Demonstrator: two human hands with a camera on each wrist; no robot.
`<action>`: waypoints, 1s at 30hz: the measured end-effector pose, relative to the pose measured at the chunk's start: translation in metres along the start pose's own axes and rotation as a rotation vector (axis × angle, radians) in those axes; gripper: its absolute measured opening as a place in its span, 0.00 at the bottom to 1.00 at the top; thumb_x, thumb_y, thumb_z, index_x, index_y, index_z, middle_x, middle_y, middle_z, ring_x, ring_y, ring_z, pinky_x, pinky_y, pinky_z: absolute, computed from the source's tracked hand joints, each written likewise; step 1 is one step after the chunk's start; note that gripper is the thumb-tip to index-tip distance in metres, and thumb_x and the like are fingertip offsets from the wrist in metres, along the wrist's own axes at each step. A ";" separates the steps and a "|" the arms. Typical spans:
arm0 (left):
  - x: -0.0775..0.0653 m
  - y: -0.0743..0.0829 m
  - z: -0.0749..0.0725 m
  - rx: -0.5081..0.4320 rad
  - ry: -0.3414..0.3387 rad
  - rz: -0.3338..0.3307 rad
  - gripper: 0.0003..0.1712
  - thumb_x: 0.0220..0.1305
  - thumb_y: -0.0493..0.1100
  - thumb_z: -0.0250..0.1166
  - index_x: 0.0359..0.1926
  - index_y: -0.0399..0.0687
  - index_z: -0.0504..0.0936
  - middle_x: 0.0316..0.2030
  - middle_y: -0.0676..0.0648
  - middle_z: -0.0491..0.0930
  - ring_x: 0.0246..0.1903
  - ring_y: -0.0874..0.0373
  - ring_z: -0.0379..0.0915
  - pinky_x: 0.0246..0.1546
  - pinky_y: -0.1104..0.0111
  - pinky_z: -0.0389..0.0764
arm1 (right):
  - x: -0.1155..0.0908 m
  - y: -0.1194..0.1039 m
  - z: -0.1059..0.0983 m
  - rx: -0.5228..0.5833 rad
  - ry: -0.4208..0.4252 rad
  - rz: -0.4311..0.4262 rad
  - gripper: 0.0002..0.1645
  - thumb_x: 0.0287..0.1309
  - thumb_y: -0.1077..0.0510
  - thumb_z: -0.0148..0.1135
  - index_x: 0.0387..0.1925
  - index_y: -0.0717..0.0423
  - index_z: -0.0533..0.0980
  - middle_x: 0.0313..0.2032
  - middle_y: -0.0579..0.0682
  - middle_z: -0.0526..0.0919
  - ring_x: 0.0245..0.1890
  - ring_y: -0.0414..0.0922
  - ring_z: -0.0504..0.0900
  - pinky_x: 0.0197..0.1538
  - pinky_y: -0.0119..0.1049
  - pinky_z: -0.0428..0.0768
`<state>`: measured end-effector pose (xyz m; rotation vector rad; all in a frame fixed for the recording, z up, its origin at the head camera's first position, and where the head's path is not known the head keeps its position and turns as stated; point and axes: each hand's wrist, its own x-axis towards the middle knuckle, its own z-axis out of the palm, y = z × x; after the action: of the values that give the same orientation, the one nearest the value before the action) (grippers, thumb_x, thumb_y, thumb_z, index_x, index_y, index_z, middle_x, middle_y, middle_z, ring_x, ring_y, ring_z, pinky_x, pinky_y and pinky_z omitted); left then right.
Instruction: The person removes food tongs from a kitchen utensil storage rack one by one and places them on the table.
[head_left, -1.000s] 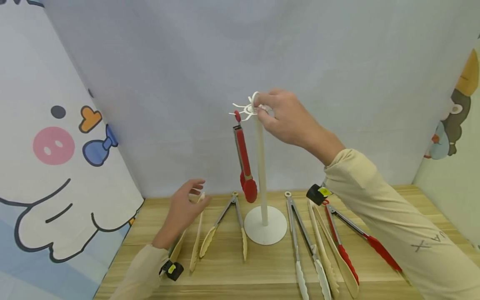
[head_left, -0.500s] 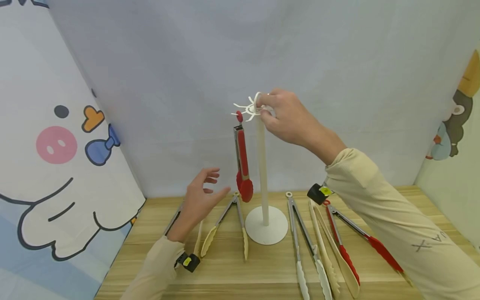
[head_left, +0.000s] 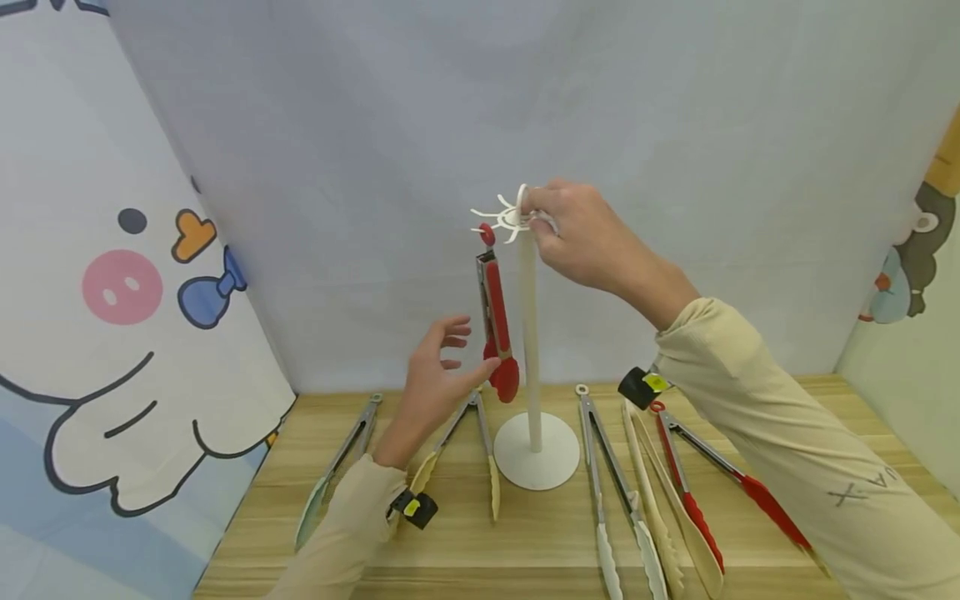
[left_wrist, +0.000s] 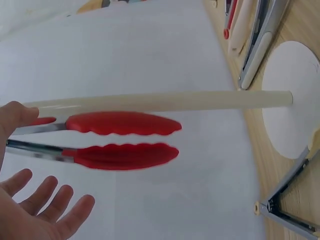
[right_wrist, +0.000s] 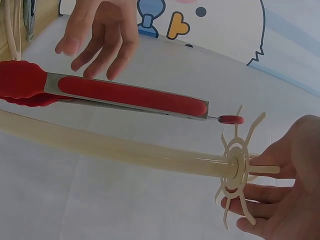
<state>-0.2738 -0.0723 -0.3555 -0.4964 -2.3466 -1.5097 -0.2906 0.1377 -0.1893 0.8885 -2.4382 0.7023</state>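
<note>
A pair of red-and-silver tongs [head_left: 497, 312] hangs by its red loop from a hook of a white stand [head_left: 530, 350]. Its red scalloped heads [left_wrist: 125, 155] point down and stand slightly apart. My right hand [head_left: 579, 232] holds the ring at the stand's top, fingers bent around it beside the hooks [right_wrist: 243, 145]. My left hand [head_left: 438, 379] is raised just left of the hanging tongs, fingers spread and relaxed. Its thumb [left_wrist: 17, 112] overlaps the tongs in the left wrist view, while the other fingers [left_wrist: 57, 202] are apart from them.
On the wooden table [head_left: 442, 550] lie green-tipped tongs [head_left: 309, 514] and yellow-tipped tongs [head_left: 494, 492] left of the stand's round base [head_left: 517, 467]. To its right are white-tipped tongs [head_left: 647, 554], wooden tongs [head_left: 658, 525] and red tongs [head_left: 772, 508]. A grey cloth backdrop [head_left: 360, 167] stands behind.
My left hand has risen from above the table and moved right to the hanging tongs. The tongs sway slightly. My right hand keeps its hold on the stand's ring.
</note>
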 end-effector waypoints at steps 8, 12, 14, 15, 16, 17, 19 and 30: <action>0.007 0.006 0.017 0.026 0.085 0.021 0.34 0.51 0.48 0.73 0.58 0.50 0.70 0.50 0.49 0.74 0.47 0.55 0.69 0.44 0.59 0.74 | 0.001 0.000 -0.002 0.008 -0.017 0.014 0.13 0.61 0.71 0.47 0.40 0.68 0.78 0.42 0.62 0.81 0.41 0.53 0.76 0.43 0.44 0.73; 0.009 0.006 0.025 0.015 0.089 0.010 0.33 0.50 0.48 0.74 0.56 0.49 0.71 0.46 0.49 0.75 0.47 0.50 0.70 0.42 0.55 0.75 | 0.001 -0.002 -0.002 0.003 -0.036 0.042 0.13 0.63 0.71 0.47 0.42 0.69 0.78 0.43 0.62 0.81 0.42 0.52 0.77 0.45 0.45 0.74; 0.010 0.006 0.029 0.009 0.089 0.003 0.32 0.49 0.48 0.74 0.54 0.48 0.71 0.44 0.48 0.75 0.46 0.48 0.71 0.41 0.53 0.75 | 0.000 -0.003 -0.003 0.002 -0.043 0.049 0.13 0.63 0.71 0.46 0.42 0.69 0.77 0.43 0.61 0.81 0.41 0.52 0.76 0.44 0.44 0.74; 0.010 0.006 0.030 0.009 0.091 0.000 0.31 0.49 0.47 0.74 0.53 0.48 0.71 0.43 0.47 0.76 0.45 0.48 0.71 0.39 0.54 0.75 | 0.000 -0.003 -0.002 0.002 -0.045 0.050 0.13 0.63 0.71 0.46 0.42 0.69 0.77 0.42 0.61 0.81 0.40 0.52 0.76 0.44 0.44 0.73; 0.010 0.006 0.031 0.010 0.094 -0.001 0.31 0.49 0.47 0.74 0.52 0.48 0.71 0.42 0.47 0.76 0.45 0.48 0.71 0.38 0.55 0.75 | 0.000 -0.004 -0.002 0.001 -0.047 0.050 0.13 0.63 0.71 0.46 0.42 0.69 0.77 0.42 0.61 0.81 0.39 0.52 0.75 0.43 0.44 0.73; 0.010 0.005 0.033 0.010 0.098 0.001 0.31 0.49 0.47 0.74 0.52 0.48 0.71 0.40 0.47 0.76 0.44 0.49 0.71 0.37 0.56 0.76 | 0.001 -0.004 -0.002 0.002 -0.048 0.048 0.13 0.63 0.71 0.46 0.42 0.69 0.77 0.42 0.60 0.81 0.38 0.51 0.75 0.42 0.44 0.73; 0.010 0.004 0.034 0.007 0.103 0.002 0.29 0.49 0.46 0.74 0.51 0.48 0.72 0.39 0.48 0.76 0.42 0.52 0.72 0.34 0.61 0.77 | 0.001 -0.004 -0.002 0.005 -0.047 0.044 0.13 0.63 0.71 0.46 0.42 0.69 0.77 0.41 0.60 0.81 0.37 0.51 0.74 0.41 0.43 0.72; 0.007 0.003 0.032 -0.005 0.119 0.046 0.25 0.52 0.45 0.72 0.51 0.51 0.74 0.40 0.50 0.76 0.38 0.56 0.72 0.27 0.67 0.80 | 0.000 0.000 -0.002 0.032 -0.036 0.050 0.13 0.63 0.71 0.47 0.42 0.67 0.78 0.41 0.59 0.82 0.33 0.50 0.71 0.37 0.41 0.69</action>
<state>-0.2807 -0.0414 -0.3631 -0.4458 -2.2270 -1.4825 -0.2897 0.1385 -0.1877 0.8622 -2.4949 0.7511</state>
